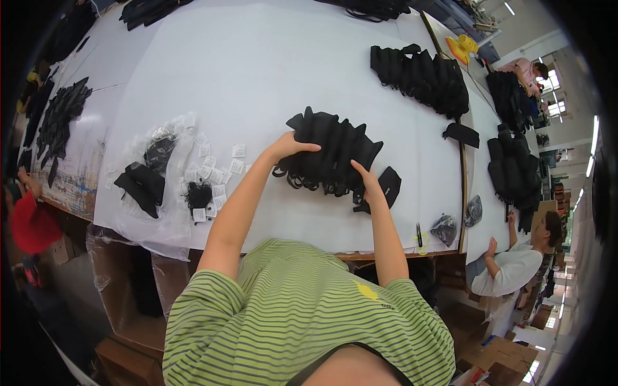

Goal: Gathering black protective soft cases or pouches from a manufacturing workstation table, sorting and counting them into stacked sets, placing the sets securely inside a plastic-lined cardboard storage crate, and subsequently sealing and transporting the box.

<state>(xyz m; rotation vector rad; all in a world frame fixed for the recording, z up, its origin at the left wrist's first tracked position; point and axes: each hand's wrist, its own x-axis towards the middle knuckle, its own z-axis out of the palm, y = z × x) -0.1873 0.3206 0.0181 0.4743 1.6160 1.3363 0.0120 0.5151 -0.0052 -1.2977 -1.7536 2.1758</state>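
Note:
A row of black fabric pieces (331, 145) lies bunched side by side on the white table in front of me, with small loops along the near edge. My left hand (293, 148) grips its left end, thumb on top and the other fingers hidden under the cloth. At the lower right end my right hand (368, 180) is closed on the same row, thumb uppermost. One flat black piece (390, 184) lies beside my right hand, partly behind it.
Left of me are white labels (209, 168), small black bits (198, 194) and a plastic bag (174, 219) with black pieces. Another black row (421, 77) lies far right. Thread snips (419, 235) and a bagged bundle (444, 229) sit near the front edge. Co-workers stand at both sides.

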